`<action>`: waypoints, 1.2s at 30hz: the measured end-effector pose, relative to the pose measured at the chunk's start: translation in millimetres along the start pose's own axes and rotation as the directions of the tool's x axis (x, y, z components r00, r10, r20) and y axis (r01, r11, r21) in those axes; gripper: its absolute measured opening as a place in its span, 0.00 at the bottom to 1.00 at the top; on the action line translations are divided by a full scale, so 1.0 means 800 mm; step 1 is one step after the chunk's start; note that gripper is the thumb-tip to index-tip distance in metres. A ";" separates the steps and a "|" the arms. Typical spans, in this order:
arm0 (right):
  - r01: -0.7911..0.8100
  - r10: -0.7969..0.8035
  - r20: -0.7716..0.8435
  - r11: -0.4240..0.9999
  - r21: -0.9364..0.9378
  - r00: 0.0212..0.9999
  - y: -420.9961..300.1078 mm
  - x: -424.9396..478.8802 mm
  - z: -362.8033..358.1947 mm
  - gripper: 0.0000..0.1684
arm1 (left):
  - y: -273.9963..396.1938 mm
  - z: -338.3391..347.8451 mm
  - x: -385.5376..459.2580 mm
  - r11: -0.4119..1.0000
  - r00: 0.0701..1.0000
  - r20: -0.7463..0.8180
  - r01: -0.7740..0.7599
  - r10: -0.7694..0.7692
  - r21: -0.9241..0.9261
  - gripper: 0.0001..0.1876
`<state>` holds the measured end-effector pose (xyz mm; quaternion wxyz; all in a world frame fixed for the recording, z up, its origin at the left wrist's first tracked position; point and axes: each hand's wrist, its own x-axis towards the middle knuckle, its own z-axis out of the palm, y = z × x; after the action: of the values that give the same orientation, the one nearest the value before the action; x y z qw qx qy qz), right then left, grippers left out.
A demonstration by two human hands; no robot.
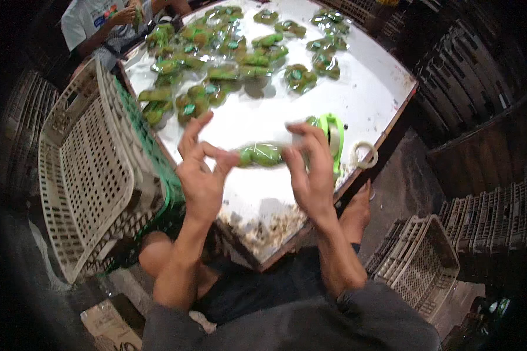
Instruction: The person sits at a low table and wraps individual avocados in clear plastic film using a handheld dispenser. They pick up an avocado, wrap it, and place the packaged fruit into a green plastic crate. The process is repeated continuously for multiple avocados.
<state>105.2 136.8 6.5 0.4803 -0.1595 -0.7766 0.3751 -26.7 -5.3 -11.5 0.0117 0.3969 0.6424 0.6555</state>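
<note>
Between my two hands is a clear plastic pack of green fruit or vegetables [262, 154], blurred by motion. My left hand [200, 180] pinches its left end between thumb and finger, with the other fingers raised and spread. At the right end, the fingers of my right hand [311, 175] grip the pack, partly hiding it. A bright green tape dispenser [340, 142] holding a roll of tape stands just beyond my right hand. Beside it, a loose tape roll [363, 154] lies at the table's right edge.
Many similar wrapped packs [221, 72] cover the far part of the white table [369, 83]. Stacked plastic crates [96, 166] stand against its left side; more crates [417, 263] are at lower right. Another person [110, 26] sits at far left. Cardboard [110, 324] lies on the floor.
</note>
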 end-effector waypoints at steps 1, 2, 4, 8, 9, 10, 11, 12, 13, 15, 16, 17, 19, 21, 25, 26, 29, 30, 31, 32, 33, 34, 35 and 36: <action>0.017 -0.018 0.017 1.000 0.024 1.000 0.007 0.005 0.009 0.07 | 0.000 -0.005 0.005 0.999 0.998 -0.053 0.036 -0.037 -0.022 0.12; 0.012 -0.012 0.007 0.999 0.048 1.000 -0.001 -0.008 0.011 0.08 | 0.000 -0.012 -0.006 0.994 0.995 -0.091 0.038 -0.047 -0.099 0.12; -0.055 0.050 0.046 0.990 0.126 0.998 -0.011 -0.024 0.026 0.09 | -0.007 -0.020 -0.015 0.986 0.987 -0.144 0.053 -0.076 -0.159 0.11; -0.286 0.237 0.174 0.886 0.365 0.956 -0.002 -0.021 0.040 0.08 | -0.009 -0.011 -0.009 0.897 0.957 -0.114 0.204 -0.267 -0.392 0.11; -0.328 0.267 0.201 0.856 0.400 0.942 -0.007 -0.020 0.039 0.08 | -0.009 -0.012 -0.009 0.868 0.957 -0.051 0.236 -0.285 -0.436 0.12; -0.350 0.281 0.219 0.834 0.427 0.935 -0.015 -0.020 0.038 0.08 | -0.009 -0.010 -0.011 0.877 0.954 -0.097 0.218 -0.285 -0.429 0.13; -0.367 0.291 0.231 0.816 0.446 0.928 -0.024 -0.022 0.036 0.08 | -0.008 -0.006 -0.012 0.885 0.948 -0.143 0.202 -0.284 -0.420 0.14; -0.367 0.292 0.225 0.788 0.494 0.930 -0.033 -0.025 0.038 0.08 | -0.007 -0.003 -0.014 0.892 0.942 -0.181 0.191 -0.284 -0.409 0.14; -0.367 0.314 0.193 0.735 0.571 0.930 -0.048 -0.028 0.042 0.08 | -0.005 -0.004 -0.016 0.904 0.947 -0.163 0.200 -0.278 -0.379 0.14; -0.339 0.242 0.238 0.691 0.638 0.941 -0.047 -0.037 0.044 0.07 | 0.001 -0.009 -0.018 0.927 0.955 -0.134 0.213 -0.264 -0.308 0.14; -0.333 0.243 0.228 0.667 0.667 0.943 -0.056 -0.036 0.045 0.06 | 0.001 -0.011 -0.017 0.918 0.954 -0.111 0.231 -0.279 -0.323 0.14; -0.325 0.244 0.218 0.641 0.695 0.945 -0.060 -0.035 0.047 0.06 | 0.004 -0.015 -0.017 0.923 0.954 -0.084 0.254 -0.288 -0.289 0.13; -0.344 0.219 0.266 0.601 0.721 0.939 -0.058 -0.034 0.047 0.06 | 0.010 -0.023 -0.016 0.931 0.951 -0.036 0.293 -0.308 -0.219 0.11; -0.416 0.260 0.326 0.505 0.757 0.909 -0.065 -0.034 0.043 0.06 | 0.010 -0.012 -0.016 0.943 0.937 -0.185 0.257 -0.297 -0.214 0.12; -0.417 0.253 0.333 0.478 0.773 0.908 -0.063 -0.033 0.041 0.06 | 0.015 0.010 -0.036 0.926 0.851 -0.368 -0.364 0.374 0.098 0.27; -0.391 0.251 0.299 0.572 0.721 0.920 -0.057 -0.032 0.041 0.07 | 0.033 0.009 -0.049 0.979 0.971 -0.167 -0.146 0.169 0.142 0.23; -0.097 0.055 0.115 0.908 0.408 0.992 -0.031 -0.036 0.041 0.14 | 0.035 0.006 -0.041 0.914 0.949 0.032 0.312 -0.314 -0.261 0.08; 0.144 -0.153 0.033 0.970 0.194 0.988 -0.026 -0.037 0.042 0.18 | 0.033 0.003 -0.035 0.876 0.933 0.058 0.355 -0.356 -0.327 0.09; 0.278 -0.279 0.007 0.960 0.036 0.960 -0.027 -0.042 0.042 0.20 | 0.032 0.005 -0.028 0.772 0.900 0.079 0.410 -0.428 -0.485 0.09; 0.311 -0.307 0.068 0.948 -0.065 0.949 -0.034 -0.049 0.044 0.23 | 0.026 0.007 -0.026 0.707 0.882 0.071 0.418 -0.465 -0.570 0.10; 0.294 -0.280 0.113 0.947 -0.133 0.953 -0.040 -0.056 0.052 0.26 | 0.021 0.009 -0.029 0.634 0.861 0.065 0.421 -0.505 -0.649 0.11; 0.223 -0.206 0.118 0.962 -0.159 0.971 -0.045 -0.058 0.058 0.29 | 0.022 0.011 -0.032 0.733 0.880 0.022 0.409 -0.475 -0.543 0.11; 0.155 -0.141 0.103 0.978 -0.142 0.985 -0.045 -0.060 0.061 0.26 | 0.026 0.012 -0.037 0.816 0.899 -0.016 0.391 -0.438 -0.425 0.11; -0.028 0.023 0.170 0.999 0.026 0.985 -0.042 -0.062 0.059 0.25 | 0.028 0.011 -0.038 0.885 0.918 -0.049 0.363 -0.393 -0.293 0.11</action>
<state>92.0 63.7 -12.1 0.4098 -0.1299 -0.8072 0.4045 9.9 -17.8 -8.6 0.1606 0.2228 0.6084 0.7446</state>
